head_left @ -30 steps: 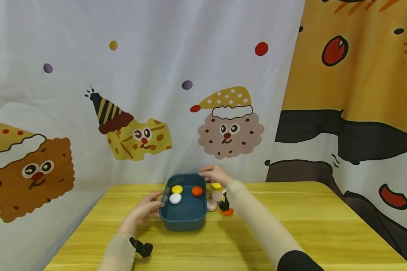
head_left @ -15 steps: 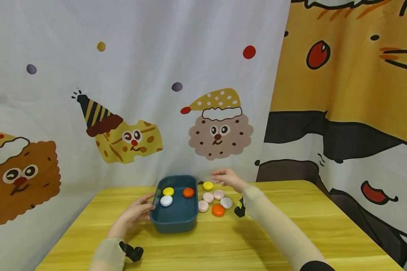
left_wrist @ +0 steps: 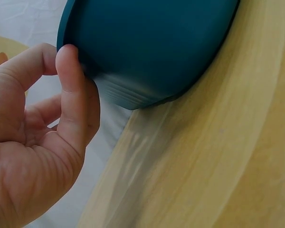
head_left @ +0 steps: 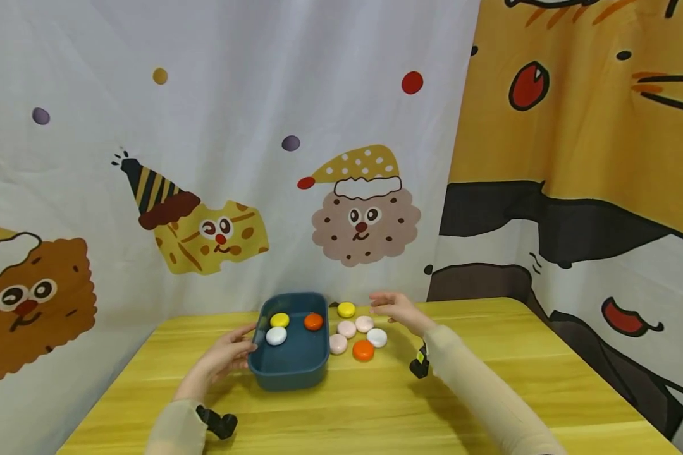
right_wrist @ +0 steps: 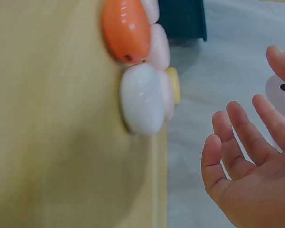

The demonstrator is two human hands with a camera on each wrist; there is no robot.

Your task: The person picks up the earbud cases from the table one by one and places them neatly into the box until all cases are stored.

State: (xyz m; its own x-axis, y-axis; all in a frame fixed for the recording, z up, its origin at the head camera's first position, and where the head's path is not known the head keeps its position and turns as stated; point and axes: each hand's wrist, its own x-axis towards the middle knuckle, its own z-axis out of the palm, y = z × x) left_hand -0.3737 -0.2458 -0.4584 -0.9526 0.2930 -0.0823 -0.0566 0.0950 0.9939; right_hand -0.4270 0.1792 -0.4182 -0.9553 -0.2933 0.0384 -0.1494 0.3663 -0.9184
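A dark teal plastic box stands on the table, holding a yellow, a white and an orange glossy pebble-like piece. At its left side my left hand holds the rim with bent fingertips; the left wrist view shows the fingers right at the rim. Beside the box's right wall lie an orange piece, a white one, three pale pink ones and a yellow one. To the right of these my right hand hovers with fingers spread, holding nothing.
The wood-grain table reaches back to a white curtain printed with cartoon snacks. A small dark object is partly visible behind the box. Each wrist carries a black camera mount.
My right hand has drawn back to the right from the box's rear right corner, uncovering the pieces beside it. My left hand has stayed at the box. The head view has turned slightly right.
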